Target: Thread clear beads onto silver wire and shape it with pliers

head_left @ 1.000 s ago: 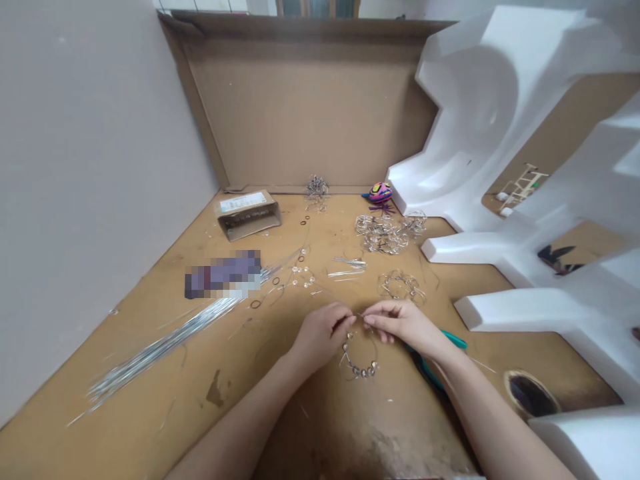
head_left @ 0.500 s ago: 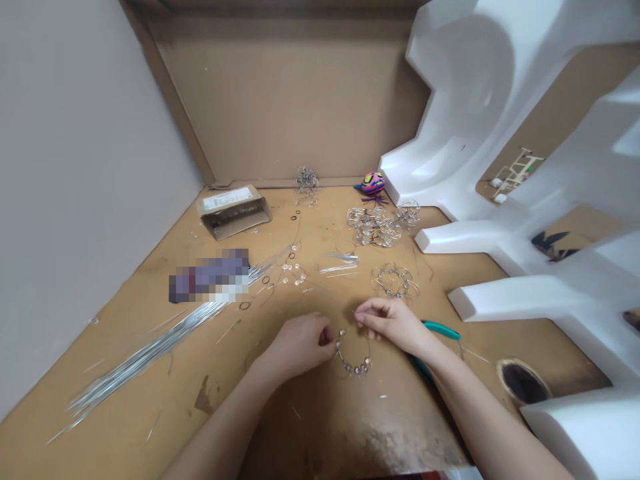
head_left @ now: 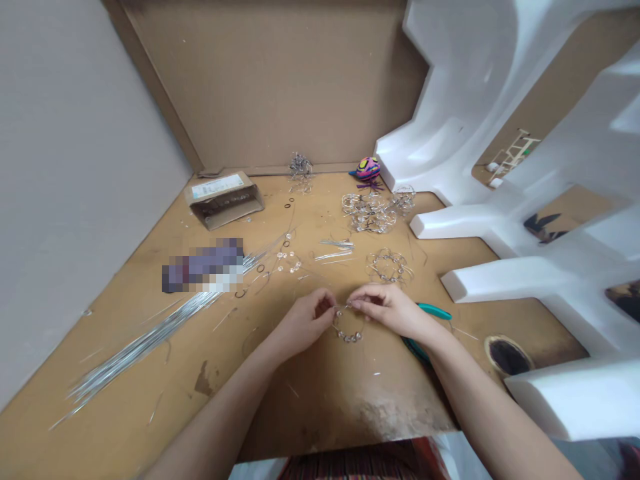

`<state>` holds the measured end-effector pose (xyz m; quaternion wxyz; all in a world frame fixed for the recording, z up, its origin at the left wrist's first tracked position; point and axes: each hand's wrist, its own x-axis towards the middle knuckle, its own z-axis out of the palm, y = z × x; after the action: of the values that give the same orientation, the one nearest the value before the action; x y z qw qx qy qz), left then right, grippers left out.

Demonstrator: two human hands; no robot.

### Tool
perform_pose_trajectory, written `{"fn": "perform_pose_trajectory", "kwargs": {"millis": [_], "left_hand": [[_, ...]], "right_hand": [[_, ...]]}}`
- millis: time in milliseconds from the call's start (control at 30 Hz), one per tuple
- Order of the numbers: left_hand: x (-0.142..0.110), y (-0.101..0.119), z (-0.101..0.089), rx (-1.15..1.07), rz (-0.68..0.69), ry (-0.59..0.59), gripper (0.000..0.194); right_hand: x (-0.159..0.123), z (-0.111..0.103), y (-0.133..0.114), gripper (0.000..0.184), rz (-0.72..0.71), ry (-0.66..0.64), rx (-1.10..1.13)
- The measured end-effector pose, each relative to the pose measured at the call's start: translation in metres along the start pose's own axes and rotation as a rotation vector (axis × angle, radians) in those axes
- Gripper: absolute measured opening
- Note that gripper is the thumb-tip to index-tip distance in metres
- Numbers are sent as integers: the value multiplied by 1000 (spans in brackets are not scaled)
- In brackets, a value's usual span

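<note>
My left hand (head_left: 305,325) and my right hand (head_left: 385,310) meet over a small ring of thin wire strung with clear beads (head_left: 349,336), pinching its top between their fingertips. The ring hangs down between them, just above the tan board (head_left: 320,393). Teal-handled pliers (head_left: 434,311) lie partly under my right wrist. Near the right hand sits a larger wire-and-bead ring cluster (head_left: 389,267). Loose beads and short wires (head_left: 289,261) lie left of my hands.
A long bundle of silver wire rods (head_left: 145,347) lies at left, beside a pixelated purple object (head_left: 203,265). Further back are a cardboard box (head_left: 224,199), beaded wire clusters (head_left: 367,213), and a colourful toy (head_left: 369,169). White foam packing (head_left: 480,133) walls the right side.
The whole scene has shifted up in the view. My hands have come closer together, and both now pinch the top of the beaded ring, which has lifted slightly.
</note>
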<state>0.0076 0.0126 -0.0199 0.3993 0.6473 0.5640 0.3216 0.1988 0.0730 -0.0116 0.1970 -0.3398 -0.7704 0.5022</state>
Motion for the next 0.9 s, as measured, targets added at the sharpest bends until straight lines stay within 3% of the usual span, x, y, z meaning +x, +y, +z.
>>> {"fn": "perform_pose_trajectory", "kwargs": {"millis": [167, 400, 567, 700, 900], "left_hand": [[4, -4, 3, -150, -32, -10, 10], [2, -2, 3, -120, -25, -41, 12], [3, -2, 3, -109, -7, -78, 16], [1, 4, -1, -106, 31, -16, 19], [-2, 10, 0, -280, -38, -15, 27]], "right_hand": [[-2, -4, -1, 18, -93, 64, -122], [-3, -9, -5, 20, -140, -24, -155], [-4, -10, -7, 21, -102, -46, -23], [-4, -10, -9, 21, -38, -12, 78], [-2, -5, -12, 23, 20, -5, 185]]}}
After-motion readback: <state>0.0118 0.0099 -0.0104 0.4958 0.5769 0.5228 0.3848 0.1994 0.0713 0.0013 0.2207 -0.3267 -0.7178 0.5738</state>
